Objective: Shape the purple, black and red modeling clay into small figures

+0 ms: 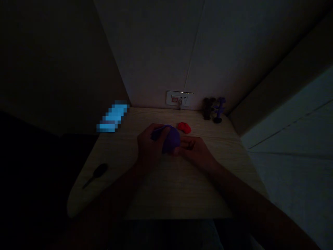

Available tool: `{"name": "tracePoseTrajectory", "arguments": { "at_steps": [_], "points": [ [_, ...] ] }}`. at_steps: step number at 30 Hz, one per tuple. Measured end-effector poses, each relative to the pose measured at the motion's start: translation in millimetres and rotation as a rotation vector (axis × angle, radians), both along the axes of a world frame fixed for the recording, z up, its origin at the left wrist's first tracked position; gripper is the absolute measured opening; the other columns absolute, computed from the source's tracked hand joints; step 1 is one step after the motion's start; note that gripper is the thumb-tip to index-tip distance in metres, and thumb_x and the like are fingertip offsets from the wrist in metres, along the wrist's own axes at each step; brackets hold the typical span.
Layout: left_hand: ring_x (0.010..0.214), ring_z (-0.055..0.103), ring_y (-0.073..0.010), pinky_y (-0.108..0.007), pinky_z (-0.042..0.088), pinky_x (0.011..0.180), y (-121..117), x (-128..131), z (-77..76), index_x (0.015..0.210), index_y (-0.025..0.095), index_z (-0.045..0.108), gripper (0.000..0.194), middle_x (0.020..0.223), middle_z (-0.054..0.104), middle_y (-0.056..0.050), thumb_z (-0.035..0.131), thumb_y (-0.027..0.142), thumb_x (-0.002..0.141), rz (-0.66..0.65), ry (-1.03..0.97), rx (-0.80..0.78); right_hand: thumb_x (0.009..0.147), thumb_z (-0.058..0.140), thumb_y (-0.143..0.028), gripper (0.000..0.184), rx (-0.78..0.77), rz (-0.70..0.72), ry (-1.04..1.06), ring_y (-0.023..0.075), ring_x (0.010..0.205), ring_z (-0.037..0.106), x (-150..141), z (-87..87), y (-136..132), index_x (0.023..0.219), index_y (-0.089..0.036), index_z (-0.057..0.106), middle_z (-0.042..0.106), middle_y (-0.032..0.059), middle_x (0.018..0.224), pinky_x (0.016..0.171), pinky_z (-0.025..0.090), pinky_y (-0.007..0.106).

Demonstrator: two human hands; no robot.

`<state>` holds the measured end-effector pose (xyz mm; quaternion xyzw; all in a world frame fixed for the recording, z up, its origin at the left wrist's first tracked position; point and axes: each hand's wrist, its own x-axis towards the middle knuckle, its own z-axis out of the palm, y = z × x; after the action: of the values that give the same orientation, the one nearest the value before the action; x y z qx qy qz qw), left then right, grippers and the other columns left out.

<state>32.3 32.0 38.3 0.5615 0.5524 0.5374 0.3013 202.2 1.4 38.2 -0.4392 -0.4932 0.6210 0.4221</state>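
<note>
In dim light a purple lump of soft material sits between both hands over a small wooden table. My left hand curls its fingers over the lump's top and left side. My right hand lies beside the lump on the right, its fingers bent against it. A smaller red lump lies on the table just behind the purple one, untouched.
A dark spoon-shaped tool lies near the table's left edge. Two small dark upright figures stand at the back right corner. A wall socket sits behind the table. A glowing blue pixelated patch shows at the back left.
</note>
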Motion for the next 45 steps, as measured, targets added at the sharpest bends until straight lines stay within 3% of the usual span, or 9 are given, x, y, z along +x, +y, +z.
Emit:
{"name": "tracePoseTrajectory", "arguments": {
  "at_steps": [13, 19, 24, 28, 30, 34, 37, 41, 45],
  "points": [
    [0.080, 0.067, -0.0192, -0.028, 0.053, 0.071, 7.3, 3.5, -4.3, 0.085, 0.020, 0.073, 0.022, 0.083, 0.073, -0.003, 0.071, 0.041, 0.091, -0.044, -0.222, -0.081, 0.068, 0.096, -0.052, 0.033, 0.025, -0.069, -0.040, 0.0201, 0.063, 0.073, -0.7, 3.5, -0.6, 0.072, -0.024, 0.077, 0.076, 0.0009, 0.067, 0.065, 0.063, 0.034],
    [0.096, 0.067, -0.0195, -0.028, 0.053, 0.085, 18.5, 5.3, -6.7, 0.102, 0.022, 0.065, 0.029, 0.102, 0.070, -0.005, 0.072, 0.048, 0.092, 0.008, -0.449, -0.037, 0.080, 0.085, -0.053, 0.044, 0.251, -0.352, -0.193, 0.0220, 0.064, 0.075, 1.2, 12.4, 3.9, 0.104, -0.017, 0.081, 0.081, 0.0064, 0.075, 0.063, 0.062, 0.034],
    [0.108, 0.063, -0.0170, -0.023, 0.049, 0.088, 17.3, 17.3, 10.3, 0.103, 0.024, 0.066, 0.022, 0.114, 0.067, -0.003, 0.077, 0.038, 0.090, 0.066, -0.906, -0.126, 0.093, 0.074, -0.038, 0.026, 0.632, -0.589, -0.492, 0.0212, 0.065, 0.075, 1.8, 38.2, 6.7, 0.107, -0.017, 0.081, 0.081, 0.0070, 0.080, 0.064, 0.062, 0.034],
    [0.108, 0.069, -0.0242, -0.035, 0.056, 0.092, 7.7, 27.4, 34.2, 0.105, 0.019, 0.069, 0.034, 0.116, 0.071, -0.011, 0.057, 0.050, 0.100, -0.104, -1.074, -0.226, 0.099, 0.062, -0.020, 0.021, 1.109, -0.478, -0.837, 0.0223, 0.070, 0.072, -14.2, 48.7, -9.6, 0.111, -0.014, 0.078, 0.080, 0.0108, 0.087, 0.067, 0.060, 0.035],
    [0.107, 0.073, -0.0295, -0.043, 0.058, 0.094, 2.1, 29.8, 44.7, 0.113, 0.014, 0.071, 0.052, 0.117, 0.074, -0.017, 0.043, 0.057, 0.103, -0.265, -1.192, -0.328, 0.099, 0.061, -0.018, 0.019, 1.203, -0.362, -0.961, 0.0260, 0.077, 0.073, -24.8, 48.3, -22.4, 0.106, -0.014, 0.078, 0.078, 0.0127, 0.087, 0.067, 0.060, 0.037],
    [0.119, 0.072, -0.0307, -0.046, 0.056, 0.104, -7.4, 32.2, 52.5, 0.134, 0.011, 0.065, 0.067, 0.127, 0.075, -0.019, 0.032, 0.061, 0.104, -0.585, -1.498, -0.484, 0.098, 0.063, -0.025, 0.015, 1.196, -0.285, -1.008, 0.0279, 0.082, 0.069, -29.6, 59.5, -38.8, 0.101, -0.016, 0.075, 0.073, 0.0125, 0.088, 0.074, 0.061, 0.041],
    [0.128, 0.068, -0.0307, -0.043, 0.052, 0.111, -13.2, 36.6, 53.1, 0.140, 0.014, 0.063, 0.068, 0.131, 0.075, -0.016, 0.044, 0.065, 0.099, -0.712, -1.529, -0.482, 0.101, 0.059, -0.035, 0.034, 1.228, -0.366, -1.000, 0.0333, 0.101, 0.068, -21.4, 81.7, -34.2, 0.123, -0.011, 0.069, 0.073, 0.0197, 0.109, 0.089, 0.060, 0.051],
    [0.142, 0.058, -0.0326, -0.044, 0.048, 0.116, -17.1, 45.3, 63.1, 0.135, 0.022, 0.068, 0.068, 0.138, 0.073, -0.012, 0.050, 0.074, 0.094, -0.836, -1.444, -0.445, 0.104, 0.050, -0.043, 0.067, 1.198, -0.277, -1.156, 0.0459, 0.151, 0.040, -20.3, 97.6, -11.7, 0.157, -0.003, 0.043, 0.048, 0.0301, 0.158, 0.117, 0.039, 0.069],
    [0.154, 0.045, -0.0332, -0.046, 0.040, 0.122, -9.7, 45.9, 79.2, 0.132, 0.026, 0.071, 0.071, 0.149, 0.066, -0.009, 0.049, 0.080, 0.090, -0.897, -1.362, -0.407, 0.104, 0.046, -0.043, 0.069, 1.102, -0.170, -1.147, 0.0410, 0.162, 0.025, -32.2, 88.8, 12.9, 0.162, -0.006, 0.038, 0.036, 0.0252, 0.170, 0.128, 0.026, 0.066]
  ]
}}
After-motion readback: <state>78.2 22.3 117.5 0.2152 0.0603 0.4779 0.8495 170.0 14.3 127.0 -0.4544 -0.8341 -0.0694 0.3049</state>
